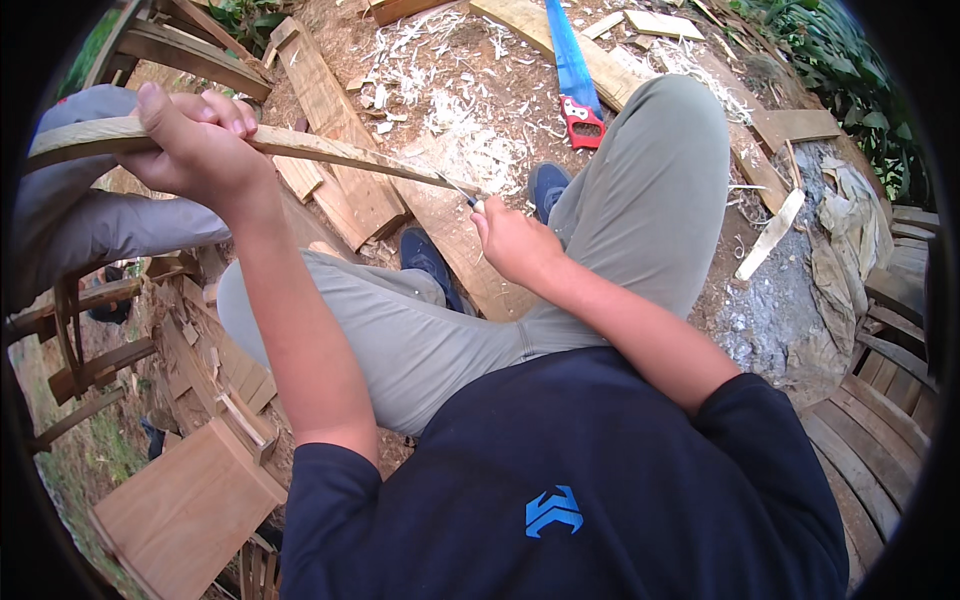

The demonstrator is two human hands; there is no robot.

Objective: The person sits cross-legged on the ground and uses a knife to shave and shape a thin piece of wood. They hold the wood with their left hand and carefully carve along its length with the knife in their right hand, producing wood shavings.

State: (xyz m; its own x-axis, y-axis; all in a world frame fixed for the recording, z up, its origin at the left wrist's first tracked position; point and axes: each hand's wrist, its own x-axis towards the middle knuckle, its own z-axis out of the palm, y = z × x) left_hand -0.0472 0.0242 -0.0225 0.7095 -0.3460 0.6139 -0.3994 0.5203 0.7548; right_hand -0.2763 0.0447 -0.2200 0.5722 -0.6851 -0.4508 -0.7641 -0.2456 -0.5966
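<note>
My left hand [195, 140] is wrapped tight around a long, thin, curved strip of pale wood [330, 152], holding it up at chest height so it slants down toward my right. My right hand [512, 240] is clenched around a small knife with a thin metal blade [458, 190], whose tip touches the strip's narrow end. Below, pale wood shavings [450, 90] litter the dirt ground beside a blue handsaw with a red handle [572, 75].

A long, thin, pale wooden strip [300, 148] is running nearly level, bowing slightly. A small knife [458, 190] is meeting its tapered right end.
</note>
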